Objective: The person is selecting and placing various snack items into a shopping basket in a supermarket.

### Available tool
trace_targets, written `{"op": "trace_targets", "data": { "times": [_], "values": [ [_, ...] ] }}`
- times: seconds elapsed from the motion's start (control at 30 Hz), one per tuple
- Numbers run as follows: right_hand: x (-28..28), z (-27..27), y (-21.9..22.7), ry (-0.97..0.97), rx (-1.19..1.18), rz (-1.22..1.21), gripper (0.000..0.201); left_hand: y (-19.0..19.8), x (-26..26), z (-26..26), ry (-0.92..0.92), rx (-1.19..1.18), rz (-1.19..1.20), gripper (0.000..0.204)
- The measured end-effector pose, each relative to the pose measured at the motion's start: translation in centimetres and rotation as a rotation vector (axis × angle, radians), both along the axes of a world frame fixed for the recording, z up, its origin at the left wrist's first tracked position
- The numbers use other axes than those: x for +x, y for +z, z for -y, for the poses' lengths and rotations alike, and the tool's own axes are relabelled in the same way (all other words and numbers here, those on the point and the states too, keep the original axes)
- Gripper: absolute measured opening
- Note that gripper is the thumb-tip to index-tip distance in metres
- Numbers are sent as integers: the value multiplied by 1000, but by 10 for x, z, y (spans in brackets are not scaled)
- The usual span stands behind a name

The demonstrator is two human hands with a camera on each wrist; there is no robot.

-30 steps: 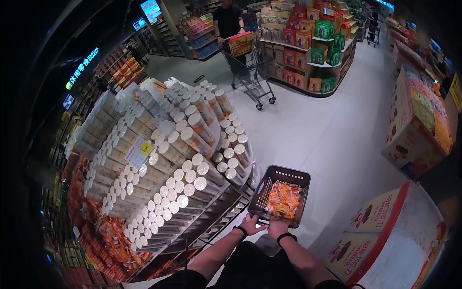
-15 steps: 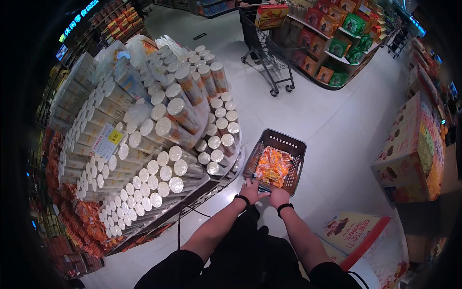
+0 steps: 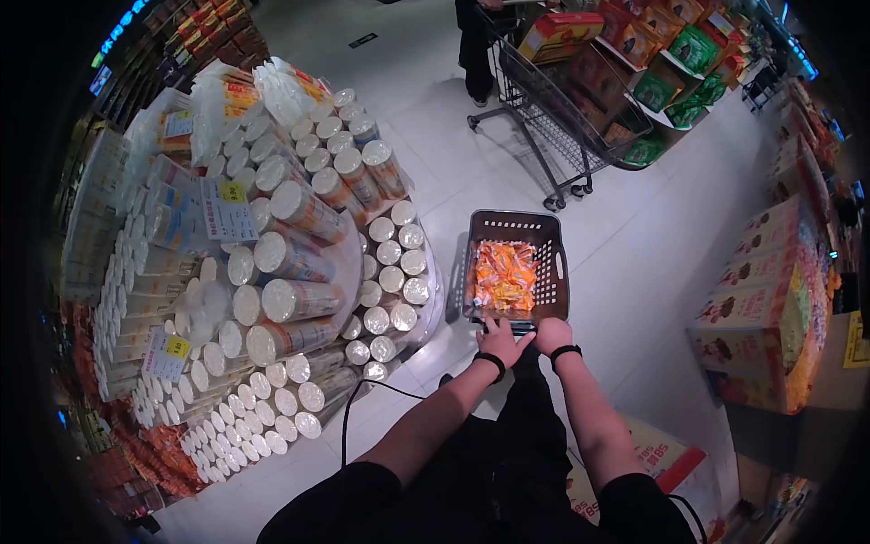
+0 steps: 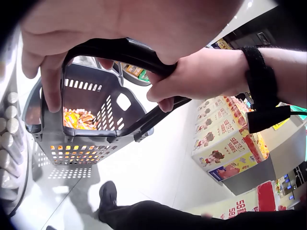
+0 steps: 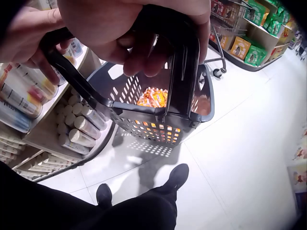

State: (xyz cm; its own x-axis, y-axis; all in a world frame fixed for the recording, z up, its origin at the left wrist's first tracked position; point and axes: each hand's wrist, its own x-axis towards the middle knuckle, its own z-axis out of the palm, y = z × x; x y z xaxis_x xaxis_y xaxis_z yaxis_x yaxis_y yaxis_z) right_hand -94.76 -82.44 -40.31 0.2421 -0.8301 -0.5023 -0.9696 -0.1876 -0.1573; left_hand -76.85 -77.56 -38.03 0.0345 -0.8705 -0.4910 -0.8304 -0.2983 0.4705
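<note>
A dark perforated basket with orange-wrapped packets inside hangs in front of the body. Both hands are at its near end: my left hand and my right hand. In the left wrist view the black handle runs under my left hand, whose fingers bend down over it, while my right hand grips the handle's other part. The right wrist view has my right hand with its fingers curled round the handle.
On the left stands a tiered display of white-lidded canisters. Ahead is a shopping cart with a person's dark-clothed leg behind it. Printed cartons stand right, with another carton near my right arm. Pale floor lies between.
The view has turned and moved forward; the cart and canister display appear nearer. The basket sits higher in the head view, with both hands still at its handle.
</note>
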Motion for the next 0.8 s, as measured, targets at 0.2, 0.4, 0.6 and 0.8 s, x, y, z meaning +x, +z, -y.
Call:
{"op": "trace_targets", "data": {
  "times": [0.2, 0.4, 0.6, 0.8],
  "values": [
    [-12, 133, -4, 124, -91, 104, 17, 10, -18, 110, 138, -6, -17, 95],
    [-4, 273, -37, 274, -231, 208, 15, 2, -18, 230, 236, 38, 54, 94],
    [43, 407, -23, 438, -178, 203, 16, 14, 5, 347, 413, 147, 36, 92],
    [93, 522, -21, 518, -179, 299, 14, -12, 58, 447, 466, 166, 49, 94]
  ]
}}
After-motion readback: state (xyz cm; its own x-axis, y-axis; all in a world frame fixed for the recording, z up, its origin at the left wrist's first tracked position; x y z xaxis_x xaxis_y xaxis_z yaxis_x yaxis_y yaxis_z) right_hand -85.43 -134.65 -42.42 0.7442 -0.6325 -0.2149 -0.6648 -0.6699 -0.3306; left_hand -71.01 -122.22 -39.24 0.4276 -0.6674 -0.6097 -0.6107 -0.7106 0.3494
